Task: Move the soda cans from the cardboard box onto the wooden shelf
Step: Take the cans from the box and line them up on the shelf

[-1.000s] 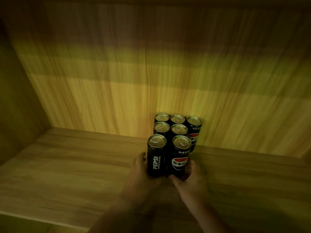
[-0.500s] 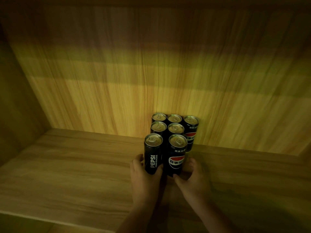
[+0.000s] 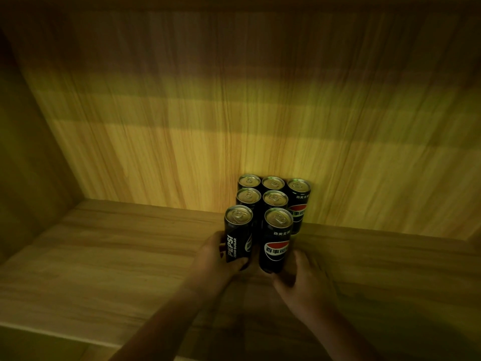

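Note:
Several black Pepsi cans stand upright in a tight cluster on the wooden shelf [image 3: 109, 256], against its back panel. My left hand [image 3: 216, 261] is wrapped around the base of the front left can [image 3: 238, 238]. My right hand [image 3: 299, 277] cups the base of the front right can [image 3: 277, 241]. Both front cans rest on the shelf board, just in front of the rear cans [image 3: 274, 199]. The cardboard box is out of view.
The back panel [image 3: 234, 113] rises right behind the cans. A side wall [image 3: 28, 157] closes the shelf on the left. The shelf's front edge [image 3: 65, 333] runs along the bottom left. The light is dim.
Both hands have pushed the two front cans slightly back and left toward the cluster. My grip has slid lower, onto the bases of the cans.

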The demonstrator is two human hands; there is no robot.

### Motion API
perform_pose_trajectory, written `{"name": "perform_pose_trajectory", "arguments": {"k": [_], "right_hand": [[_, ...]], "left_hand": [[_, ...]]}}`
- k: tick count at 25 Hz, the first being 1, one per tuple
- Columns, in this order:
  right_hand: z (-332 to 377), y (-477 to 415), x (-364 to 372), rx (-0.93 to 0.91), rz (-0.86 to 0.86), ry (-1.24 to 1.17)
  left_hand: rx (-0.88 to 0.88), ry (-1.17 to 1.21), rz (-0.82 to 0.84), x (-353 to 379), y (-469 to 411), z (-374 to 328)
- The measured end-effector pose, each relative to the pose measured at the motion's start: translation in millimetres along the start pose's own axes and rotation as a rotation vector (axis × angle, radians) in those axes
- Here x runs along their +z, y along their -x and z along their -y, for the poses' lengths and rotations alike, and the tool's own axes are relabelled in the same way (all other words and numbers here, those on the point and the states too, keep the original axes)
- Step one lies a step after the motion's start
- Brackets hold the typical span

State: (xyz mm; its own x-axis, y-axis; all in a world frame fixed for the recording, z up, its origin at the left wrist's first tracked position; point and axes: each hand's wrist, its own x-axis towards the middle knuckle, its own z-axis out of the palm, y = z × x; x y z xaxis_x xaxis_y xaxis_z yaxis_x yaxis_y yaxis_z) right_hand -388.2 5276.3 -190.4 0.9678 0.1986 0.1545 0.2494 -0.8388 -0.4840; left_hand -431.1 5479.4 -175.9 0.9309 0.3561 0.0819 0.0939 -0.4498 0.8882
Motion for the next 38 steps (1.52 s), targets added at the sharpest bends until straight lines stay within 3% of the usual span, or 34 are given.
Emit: {"name": "perform_pose_trajectory", "arguments": {"k": [9,24,26,30,34,38], "right_hand": [[-13,-1,-14,-0.204,0.062,0.271],[-24,1,-20,-0.19,0.074,0.296],[-22,2,-19,-0.186,0.052,0.282],[-15,3,-17,-0.165,0.047,0.272],[-12,2,-21,-0.179,0.06,0.279],[-8,3,-26,-0.182,0.056,0.249]], "left_hand": [[0.045,-0.083,0.451,-40,-41,-2],[0.031,-0.149,0.546,-53,-63,-3],[0.011,-0.143,0.486,-51,-49,-4],[-0.017,-0.189,0.126,-18,2,-7],[-0.08,-0.134,-0.122,28,30,-5],[-0.161,0.069,-0.203,41,27,6]]}}
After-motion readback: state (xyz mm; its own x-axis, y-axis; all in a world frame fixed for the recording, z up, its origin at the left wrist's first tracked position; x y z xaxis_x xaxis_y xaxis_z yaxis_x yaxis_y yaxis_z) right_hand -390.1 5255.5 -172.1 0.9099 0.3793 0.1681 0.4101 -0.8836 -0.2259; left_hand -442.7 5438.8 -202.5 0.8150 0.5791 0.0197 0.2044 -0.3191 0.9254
